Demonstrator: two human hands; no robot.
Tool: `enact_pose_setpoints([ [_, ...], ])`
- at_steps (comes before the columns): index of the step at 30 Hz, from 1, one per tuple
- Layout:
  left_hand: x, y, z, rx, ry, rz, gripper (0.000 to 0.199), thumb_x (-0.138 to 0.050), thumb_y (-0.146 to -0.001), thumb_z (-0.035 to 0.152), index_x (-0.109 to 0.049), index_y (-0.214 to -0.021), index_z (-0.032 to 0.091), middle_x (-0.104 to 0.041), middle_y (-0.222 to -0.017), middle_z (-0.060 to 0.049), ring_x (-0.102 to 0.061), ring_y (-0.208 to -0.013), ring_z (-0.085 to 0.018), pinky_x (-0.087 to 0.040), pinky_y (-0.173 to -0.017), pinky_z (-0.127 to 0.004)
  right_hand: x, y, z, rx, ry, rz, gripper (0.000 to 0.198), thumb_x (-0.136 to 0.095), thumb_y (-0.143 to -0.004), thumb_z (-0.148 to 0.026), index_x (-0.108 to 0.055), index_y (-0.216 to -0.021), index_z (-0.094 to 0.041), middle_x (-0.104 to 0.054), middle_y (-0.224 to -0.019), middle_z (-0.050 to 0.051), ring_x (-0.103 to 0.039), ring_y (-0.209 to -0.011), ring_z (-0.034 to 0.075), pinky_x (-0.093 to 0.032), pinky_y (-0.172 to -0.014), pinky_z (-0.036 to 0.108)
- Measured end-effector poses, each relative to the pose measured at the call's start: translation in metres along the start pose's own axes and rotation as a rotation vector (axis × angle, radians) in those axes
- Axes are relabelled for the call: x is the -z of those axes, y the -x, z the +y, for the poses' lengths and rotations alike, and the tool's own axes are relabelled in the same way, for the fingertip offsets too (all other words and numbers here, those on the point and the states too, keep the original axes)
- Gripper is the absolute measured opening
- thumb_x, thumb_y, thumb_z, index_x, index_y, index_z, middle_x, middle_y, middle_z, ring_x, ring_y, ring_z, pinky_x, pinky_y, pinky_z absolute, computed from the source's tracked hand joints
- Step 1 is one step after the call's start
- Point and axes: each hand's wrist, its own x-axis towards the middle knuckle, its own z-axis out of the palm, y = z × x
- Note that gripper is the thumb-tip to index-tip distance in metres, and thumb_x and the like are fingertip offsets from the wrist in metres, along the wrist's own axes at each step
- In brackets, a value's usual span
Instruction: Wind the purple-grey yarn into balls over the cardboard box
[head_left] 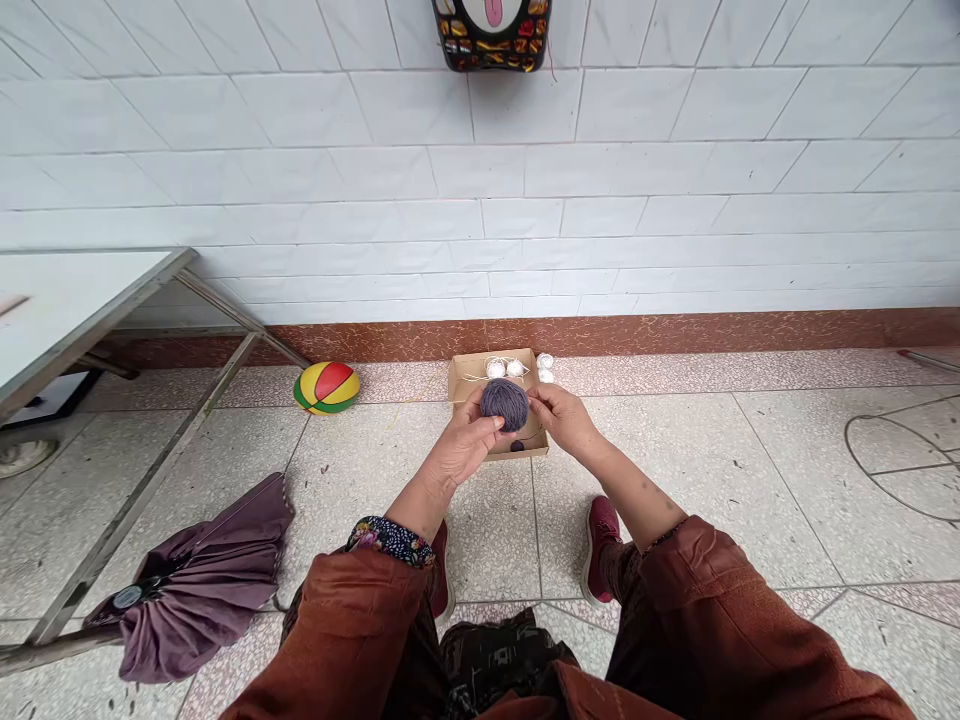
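My left fingers (484, 430) curl around the round dark-purple yarn ball (505, 403), over the shallow brown cardboard box (461, 372). My right fingers (541, 398) are pinched together beside it; what they hold, I cannot tell. Behind the box's far edge stands the white tiled wall (615, 215); farther right, speckled floor (667, 440) is open.
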Motion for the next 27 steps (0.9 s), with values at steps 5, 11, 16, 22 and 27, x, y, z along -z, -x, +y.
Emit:
enact_pose_setpoints([
  [5,0.009,-0.011,-0.005,-0.102,-0.106,0.204,0.042,-0.075,-0.070,0.023,-0.059,-0.109,0.020,-0.064,-0.106,-0.004,-0.060,-0.094,-0.017,-0.048,-0.078,-0.029,0.000,0.009,-0.015,0.159,-0.056,-0.221,0.015,-0.054,-0.095,-0.023,-0.068,-0.091,-0.020,-0.067,-0.085,0.002,-0.060,-0.080,0.016,-0.046,-0.077,0.028],
  [11,0.010,-0.015,-0.008,-0.160,-0.365,0.286,0.046,-0.076,-0.065,0.022,-0.061,-0.108,0.020,-0.065,-0.102,-0.003,-0.058,-0.098,-0.020,-0.043,-0.090,-0.033,0.015,0.010,-0.036,0.113,-0.294,-0.266,0.016,-0.060,-0.092,-0.033,-0.069,-0.093,-0.021,-0.068,-0.085,0.001,-0.060,-0.072,0.014,-0.048,-0.069,0.026],
  [16,0.002,-0.009,-0.006,-0.084,-0.503,0.152,0.049,-0.075,-0.063,0.017,-0.064,-0.111,0.020,-0.065,-0.104,-0.005,-0.058,-0.100,-0.023,-0.041,-0.094,-0.036,0.031,0.001,-0.034,0.080,-0.338,-0.019,0.020,-0.059,-0.093,-0.037,-0.071,-0.087,-0.022,-0.068,-0.086,0.003,-0.061,-0.084,0.018,-0.048,-0.080,0.032],
  [22,0.002,-0.003,-0.011,-0.020,-0.458,-0.125,0.073,-0.074,-0.068,0.019,-0.049,-0.137,0.026,-0.062,-0.118,-0.008,-0.057,-0.108,-0.027,-0.040,-0.096,-0.041,0.028,-0.005,-0.027,0.012,-0.319,0.075,0.023,-0.057,-0.093,-0.039,-0.067,-0.083,-0.021,-0.066,-0.086,0.002,-0.061,-0.084,0.018,-0.048,-0.081,0.032],
  [27,-0.002,0.002,-0.009,-0.010,-0.257,-0.286,0.084,-0.075,-0.071,0.025,-0.038,-0.146,0.031,-0.062,-0.119,-0.008,-0.057,-0.109,-0.027,-0.041,-0.095,-0.041,0.018,-0.004,-0.022,-0.036,-0.329,-0.008,0.020,-0.055,-0.092,-0.035,-0.063,-0.081,-0.020,-0.063,-0.080,0.000,-0.058,-0.078,0.016,-0.046,-0.075,0.028],
])
